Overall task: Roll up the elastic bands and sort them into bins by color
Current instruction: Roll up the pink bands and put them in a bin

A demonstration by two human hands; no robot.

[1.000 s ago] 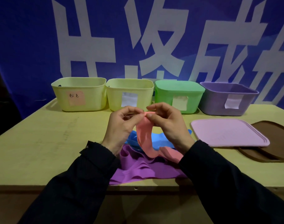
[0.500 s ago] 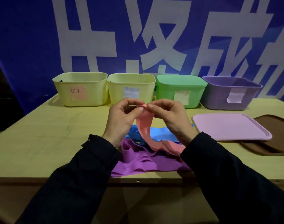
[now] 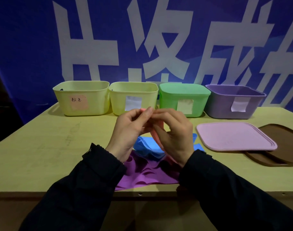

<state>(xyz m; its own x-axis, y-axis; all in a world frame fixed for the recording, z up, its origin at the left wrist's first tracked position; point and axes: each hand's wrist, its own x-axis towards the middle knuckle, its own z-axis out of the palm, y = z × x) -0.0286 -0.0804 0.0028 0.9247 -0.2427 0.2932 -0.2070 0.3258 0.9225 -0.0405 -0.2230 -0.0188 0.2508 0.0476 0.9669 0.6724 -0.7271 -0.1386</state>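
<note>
Both hands, left hand [image 3: 130,130] and right hand [image 3: 174,134], pinch the pink band's [image 3: 156,135] top end above the blue band [image 3: 147,147], where tight, even turns should keep the roll neat.

Pale yellowish wooden counter [image 3: 42,147], faintly scuffed, with a thick front edge and small holes along it. Behind, filling the back wall, a deep blue banner [image 3: 25,47] printed with huge white characters. Dark gap at far left beside the banner. Dim light overall, a brighter patch low at the banner's middle.
</note>
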